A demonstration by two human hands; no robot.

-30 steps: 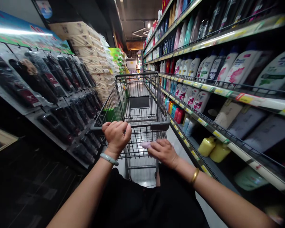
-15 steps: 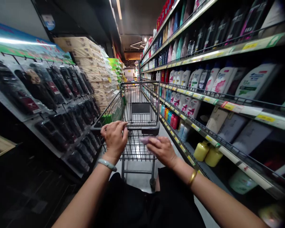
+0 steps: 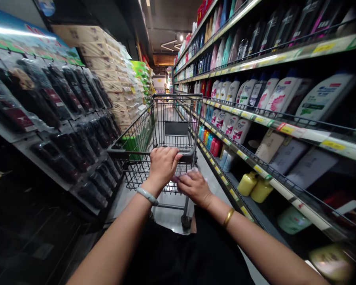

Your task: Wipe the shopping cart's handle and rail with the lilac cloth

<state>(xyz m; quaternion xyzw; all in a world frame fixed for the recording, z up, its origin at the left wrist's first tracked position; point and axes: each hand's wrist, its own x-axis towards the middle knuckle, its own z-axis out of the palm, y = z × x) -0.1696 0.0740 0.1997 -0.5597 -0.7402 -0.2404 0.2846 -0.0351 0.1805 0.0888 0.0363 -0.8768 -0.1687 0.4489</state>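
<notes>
A grey wire shopping cart stands in front of me in the aisle, nothing visible in its basket. My left hand, with a pale bangle at the wrist, is wrapped over the middle of the cart's handlebar. Just below and to the right of it is my right hand, off the bar, its fingers closed round a crumpled light purple piece that looks like thin cloth or tissue. A gold bracelet circles the right wrist.
Shelves of shampoo bottles run along the right, with yellow bottles on the lowest one. Packaged dark goods hang on a rack at the left. Behind it rise stacked beige packs and green ones farther down the aisle.
My left hand has shifted right along the handlebar, closer to my right hand. The cart's near end has swung slightly left. My right hand still holds the purple piece.
</notes>
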